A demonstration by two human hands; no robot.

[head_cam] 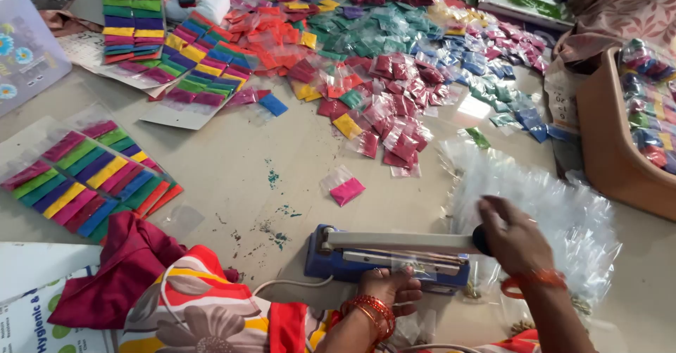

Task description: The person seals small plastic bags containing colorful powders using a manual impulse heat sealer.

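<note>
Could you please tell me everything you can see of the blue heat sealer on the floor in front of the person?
The heat sealer is a small machine with a blue base and a pale grey lever arm, hinged at its left end. It lies flat on the floor. The right hand grips the black knob at the arm's free end, pressing it low. The left hand holds a clear pouch at the sealing bar. A white cord leaves its left side.

head camera, looking down, close over floor (239, 177)
</note>
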